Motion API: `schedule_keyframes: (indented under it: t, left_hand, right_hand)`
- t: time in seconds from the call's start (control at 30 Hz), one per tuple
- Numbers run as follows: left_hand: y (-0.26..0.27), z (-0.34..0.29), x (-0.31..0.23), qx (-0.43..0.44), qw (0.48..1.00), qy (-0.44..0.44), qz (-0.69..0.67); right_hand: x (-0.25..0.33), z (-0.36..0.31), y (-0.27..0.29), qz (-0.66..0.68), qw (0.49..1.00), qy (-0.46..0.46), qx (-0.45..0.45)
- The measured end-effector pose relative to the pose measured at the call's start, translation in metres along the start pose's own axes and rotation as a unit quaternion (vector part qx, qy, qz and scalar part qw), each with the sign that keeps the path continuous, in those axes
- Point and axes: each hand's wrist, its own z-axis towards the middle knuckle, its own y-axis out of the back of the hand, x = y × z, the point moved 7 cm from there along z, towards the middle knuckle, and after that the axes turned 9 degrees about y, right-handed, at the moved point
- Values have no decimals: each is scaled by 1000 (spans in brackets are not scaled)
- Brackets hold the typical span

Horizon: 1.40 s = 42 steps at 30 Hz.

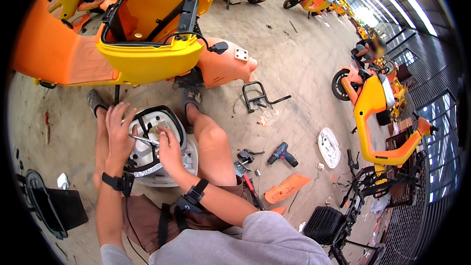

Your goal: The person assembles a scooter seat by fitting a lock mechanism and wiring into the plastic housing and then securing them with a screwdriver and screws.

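Note:
My left hand (119,130) is raised over the left side of a white plastic shell (185,166) with black trim, which lies between my legs. Its fingers are stretched and spread. A slim silver metal tool (145,140) spans from beside that hand's palm to my right hand (170,153), which pinches its near end; its exact kind is unclear. A black strip (169,114) curves round the shell's upper rim, and the hands cover part of its inside.
A yellow and orange scooter (152,59) with an uncovered compartment stands just ahead. To my right lie a cordless drill (282,154), a red-handled hammer (251,186), an orange panel (288,189), a white cover (328,147) and a black metal frame (260,99). A person (365,51) crouches farther off.

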Motion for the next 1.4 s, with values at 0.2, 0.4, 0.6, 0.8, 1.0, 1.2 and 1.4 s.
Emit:
schedule_keyframes:
  t: [0.2,0.4,0.6,0.8,1.0,1.2,1.4]
  left_hand:
    - [7,-49,43,-51,896,339,-282]
    - [-47,-68,29,68,715,472,-511]
    - [-68,-58,29,175,815,386,-395]
    - [-74,-47,38,167,828,396,-361]
    - [-64,-54,35,210,893,316,-241]
    - [-55,-56,36,244,866,362,-242]
    - [-48,-40,35,268,904,291,-161]
  right_hand:
    - [-16,8,-3,5,999,-34,-7]
    - [8,-15,-30,27,994,18,103]
    - [-5,-17,-25,100,988,-82,80]
    - [5,-6,1,164,979,-118,37]
    - [4,-4,-2,104,984,-138,38]
    - [5,-5,-1,92,988,-123,26]
    - [4,-7,7,113,989,-65,-61]
